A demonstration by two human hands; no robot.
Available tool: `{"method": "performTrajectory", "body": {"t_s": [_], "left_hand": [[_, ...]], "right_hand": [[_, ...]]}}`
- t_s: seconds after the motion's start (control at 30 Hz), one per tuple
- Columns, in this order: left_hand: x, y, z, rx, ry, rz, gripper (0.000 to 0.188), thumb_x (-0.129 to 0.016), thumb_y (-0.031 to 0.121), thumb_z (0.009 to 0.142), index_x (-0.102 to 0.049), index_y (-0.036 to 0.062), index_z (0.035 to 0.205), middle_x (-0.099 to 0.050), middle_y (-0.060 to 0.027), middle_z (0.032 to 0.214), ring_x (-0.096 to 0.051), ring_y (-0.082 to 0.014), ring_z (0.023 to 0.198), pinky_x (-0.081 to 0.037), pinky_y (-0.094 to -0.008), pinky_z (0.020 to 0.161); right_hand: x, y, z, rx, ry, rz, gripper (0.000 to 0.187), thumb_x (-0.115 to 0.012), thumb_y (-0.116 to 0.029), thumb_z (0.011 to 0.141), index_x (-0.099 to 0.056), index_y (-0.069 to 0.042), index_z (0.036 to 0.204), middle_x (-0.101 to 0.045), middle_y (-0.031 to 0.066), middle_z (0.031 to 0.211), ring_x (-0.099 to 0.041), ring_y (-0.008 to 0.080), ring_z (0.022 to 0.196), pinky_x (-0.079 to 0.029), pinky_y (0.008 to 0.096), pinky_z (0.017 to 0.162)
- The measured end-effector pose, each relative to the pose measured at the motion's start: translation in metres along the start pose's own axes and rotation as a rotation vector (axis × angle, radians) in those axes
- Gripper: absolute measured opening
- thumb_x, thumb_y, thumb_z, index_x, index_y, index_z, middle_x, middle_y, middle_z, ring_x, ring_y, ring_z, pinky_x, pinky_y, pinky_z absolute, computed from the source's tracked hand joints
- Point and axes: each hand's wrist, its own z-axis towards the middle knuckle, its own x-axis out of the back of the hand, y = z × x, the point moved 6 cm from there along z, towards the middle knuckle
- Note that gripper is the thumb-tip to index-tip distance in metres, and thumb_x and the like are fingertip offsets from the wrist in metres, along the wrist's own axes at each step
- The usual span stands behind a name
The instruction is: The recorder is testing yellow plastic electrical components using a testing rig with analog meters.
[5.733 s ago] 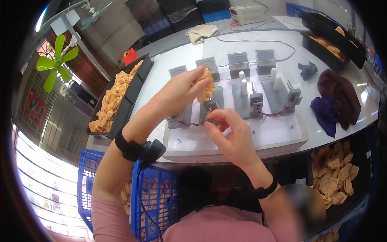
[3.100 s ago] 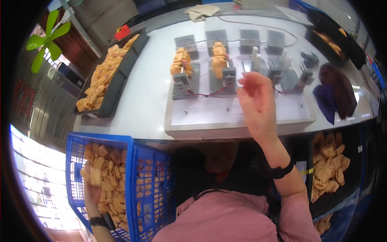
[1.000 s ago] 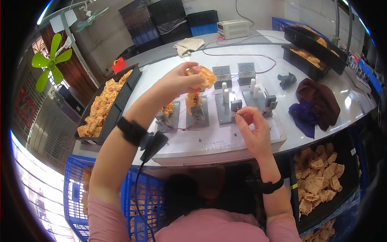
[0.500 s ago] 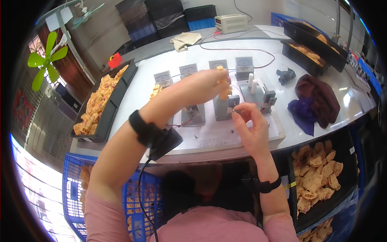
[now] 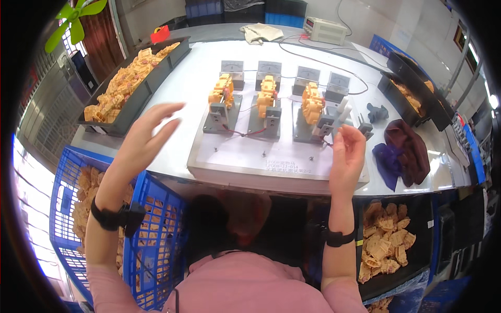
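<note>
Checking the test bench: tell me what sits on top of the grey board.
On the grey board stand three metal stands, each carrying an orange part. The right hand covers the board's right end, hiding what's there.

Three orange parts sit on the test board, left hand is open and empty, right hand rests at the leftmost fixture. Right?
Not quite. In the head view the right hand is at the rightmost fixture, not the leftmost. The rest holds: three orange parts sit on the test board, and the left hand is open and empty.
</note>
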Motion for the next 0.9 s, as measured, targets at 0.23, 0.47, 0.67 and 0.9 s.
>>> {"method": "performTrajectory", "body": {"t_s": [0.23, 0.47, 0.67, 0.9], "left_hand": [[-0.010, -0.087, -0.093, 0.234, -0.095, 0.060, 0.051, -0.063, 0.027, 0.095, -0.052, 0.0040, 0.139, -0.054, -0.0181, 0.140, -0.052, -0.0332, 0.128, -0.042, -0.0401, 0.107], [-0.071, -0.102, -0.108, 0.002, -0.251, 0.333, 0.046, -0.067, 0.023, 0.085, -0.060, 0.0052, 0.126, -0.060, -0.0179, 0.124, -0.053, -0.0365, 0.121, -0.044, -0.0462, 0.102], [-0.073, -0.110, -0.101, 0.121, -0.287, 0.160, 0.032, -0.062, 0.015, 0.083, -0.072, 0.0091, 0.113, -0.071, -0.0160, 0.111, -0.066, -0.0355, 0.105, -0.054, -0.0470, 0.087], [-0.070, -0.111, -0.106, 0.140, -0.223, 0.164, 0.024, -0.066, 0.008, 0.077, -0.077, 0.0065, 0.098, -0.072, -0.0170, 0.097, -0.068, -0.0354, 0.096, -0.053, -0.0438, 0.081]], "right_hand": [[0.002, 0.009, 0.004, -0.046, 0.018, -0.054, 0.021, -0.057, -0.013, 0.102, -0.057, 0.000, 0.119, -0.061, 0.0057, 0.110, -0.057, 0.0119, 0.102, -0.046, 0.0258, 0.091], [0.012, 0.025, 0.016, -0.020, -0.020, -0.261, 0.030, -0.060, -0.025, 0.101, -0.060, -0.004, 0.122, -0.062, 0.0041, 0.112, -0.058, 0.0119, 0.099, -0.046, 0.0283, 0.086], [0.015, 0.030, 0.027, 0.031, -0.078, -0.354, 0.033, -0.058, -0.027, 0.102, -0.058, -0.003, 0.125, -0.062, 0.0042, 0.111, -0.058, 0.0124, 0.099, -0.047, 0.0278, 0.083], [0.018, 0.032, 0.034, -0.006, -0.059, -0.354, 0.031, -0.057, -0.027, 0.102, -0.058, -0.005, 0.124, -0.065, 0.0037, 0.111, -0.059, 0.0118, 0.097, -0.048, 0.0283, 0.084]]}}
